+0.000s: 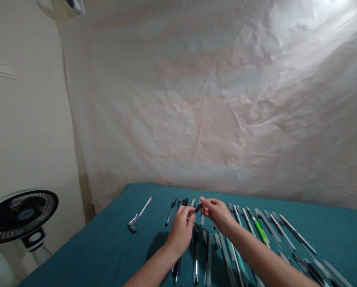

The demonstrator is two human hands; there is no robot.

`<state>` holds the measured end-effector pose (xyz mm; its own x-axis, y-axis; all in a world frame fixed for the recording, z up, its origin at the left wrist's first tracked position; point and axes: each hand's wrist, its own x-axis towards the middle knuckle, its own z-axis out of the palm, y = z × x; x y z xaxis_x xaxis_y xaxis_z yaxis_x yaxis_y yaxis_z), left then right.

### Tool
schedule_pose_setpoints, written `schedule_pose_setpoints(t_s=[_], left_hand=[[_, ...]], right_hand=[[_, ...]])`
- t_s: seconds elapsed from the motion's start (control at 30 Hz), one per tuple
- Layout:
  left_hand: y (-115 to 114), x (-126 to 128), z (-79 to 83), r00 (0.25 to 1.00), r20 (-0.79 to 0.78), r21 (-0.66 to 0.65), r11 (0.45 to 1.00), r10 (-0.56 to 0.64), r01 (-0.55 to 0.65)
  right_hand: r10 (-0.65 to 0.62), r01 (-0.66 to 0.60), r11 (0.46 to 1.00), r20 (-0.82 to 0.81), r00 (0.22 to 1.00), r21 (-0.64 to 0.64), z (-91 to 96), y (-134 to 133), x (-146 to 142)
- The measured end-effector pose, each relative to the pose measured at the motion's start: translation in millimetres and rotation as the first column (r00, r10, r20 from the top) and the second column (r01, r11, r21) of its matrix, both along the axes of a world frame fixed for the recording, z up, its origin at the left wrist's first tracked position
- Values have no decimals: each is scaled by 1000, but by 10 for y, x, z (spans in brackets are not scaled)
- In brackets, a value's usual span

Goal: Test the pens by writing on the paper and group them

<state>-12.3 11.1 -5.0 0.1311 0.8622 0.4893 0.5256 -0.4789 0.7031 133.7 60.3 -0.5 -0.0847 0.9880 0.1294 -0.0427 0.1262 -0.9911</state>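
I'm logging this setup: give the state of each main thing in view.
Left hand, closed on dark piece
Right hand, closed on it too
Dark piece, held between hands
Teal cloth, spread out
Pens, lying down
Green pen, lying flat
Sheet, hanging, creased
Fan, spinning or stopped unclear

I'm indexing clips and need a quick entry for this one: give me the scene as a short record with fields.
Left hand: fingertips pinched at a small dark piece
Right hand: fingertips pinched on the same piece; exact type too blurred to tell
Surface: teal cloth
Pens: many, mostly clear or dark, in rough rows
Standout: bright green pen, right of the hands
Off to the left: slim pale rod
Background: hanging sheet; black fan at left
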Motion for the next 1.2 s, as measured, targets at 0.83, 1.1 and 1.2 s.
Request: schedule_pose_setpoints(t_s=[0.83,1.1,1.2], left_hand=[[-460,265,46,853,510,-410,839,-115,358],[-467,267,51,806,589,-463,796,-53,391],[-460,260,45,800,597,-467,788,-52,400]], right_hand=[[271,-337,936,-396,877,-104,103,-593,321],[127,-182,972,-324,937,-146,30,-583,285],[144,-201,968,-330,933,-147,54,-585,299]])
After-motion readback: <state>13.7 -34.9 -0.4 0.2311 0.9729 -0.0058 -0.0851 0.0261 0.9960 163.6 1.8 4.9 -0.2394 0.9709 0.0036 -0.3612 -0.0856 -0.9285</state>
